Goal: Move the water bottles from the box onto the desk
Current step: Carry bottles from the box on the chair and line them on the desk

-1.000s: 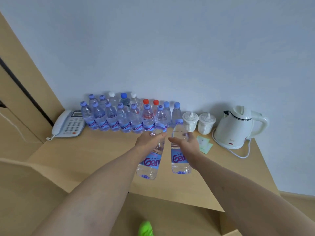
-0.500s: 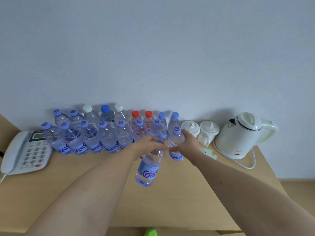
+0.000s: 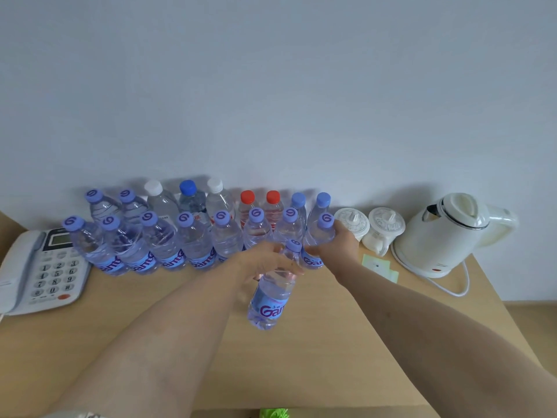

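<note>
Right hand (image 3: 337,251) now gripping bottle (image 3: 319,245) against row, left hand (image 3: 265,262) clutching raised bottle (image 3: 271,300)

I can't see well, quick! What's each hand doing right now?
Left hand: grips a water bottle near its neck.
Right hand: holds another bottle at the front row's right end.

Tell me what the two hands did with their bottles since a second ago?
The right hand carried its bottle forward to the right end of the front row, still gripping it. The left hand moved its bottle forward too, still holding it near the neck. The other bottles, phone and kettle stayed put.
</note>
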Tool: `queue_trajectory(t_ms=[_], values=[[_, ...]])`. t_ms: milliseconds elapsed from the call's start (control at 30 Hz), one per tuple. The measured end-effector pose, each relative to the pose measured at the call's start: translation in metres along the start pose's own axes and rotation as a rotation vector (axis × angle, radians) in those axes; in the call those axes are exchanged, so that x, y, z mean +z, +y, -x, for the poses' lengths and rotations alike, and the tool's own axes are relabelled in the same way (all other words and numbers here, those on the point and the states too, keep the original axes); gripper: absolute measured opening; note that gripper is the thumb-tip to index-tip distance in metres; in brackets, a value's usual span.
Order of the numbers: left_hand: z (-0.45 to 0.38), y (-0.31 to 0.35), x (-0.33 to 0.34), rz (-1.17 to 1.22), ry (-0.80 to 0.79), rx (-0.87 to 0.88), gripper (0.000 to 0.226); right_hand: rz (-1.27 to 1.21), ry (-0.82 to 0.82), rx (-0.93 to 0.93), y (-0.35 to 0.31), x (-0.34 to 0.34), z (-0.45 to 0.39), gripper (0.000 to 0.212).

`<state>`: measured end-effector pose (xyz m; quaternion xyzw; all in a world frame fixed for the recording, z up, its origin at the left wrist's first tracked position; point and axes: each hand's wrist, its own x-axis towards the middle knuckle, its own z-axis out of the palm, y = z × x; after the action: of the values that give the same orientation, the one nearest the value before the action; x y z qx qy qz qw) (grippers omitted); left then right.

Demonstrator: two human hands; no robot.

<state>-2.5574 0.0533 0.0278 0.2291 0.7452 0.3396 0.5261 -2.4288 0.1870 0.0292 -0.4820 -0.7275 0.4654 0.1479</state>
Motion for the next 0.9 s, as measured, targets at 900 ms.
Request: queue_trajectory(t_ms=[900], values=[[0.063,-0.015,0.004,0.414,0.55,0.057,0.01,0.341,-0.091,-0.039,0.002,0.017,0.046,0.031]])
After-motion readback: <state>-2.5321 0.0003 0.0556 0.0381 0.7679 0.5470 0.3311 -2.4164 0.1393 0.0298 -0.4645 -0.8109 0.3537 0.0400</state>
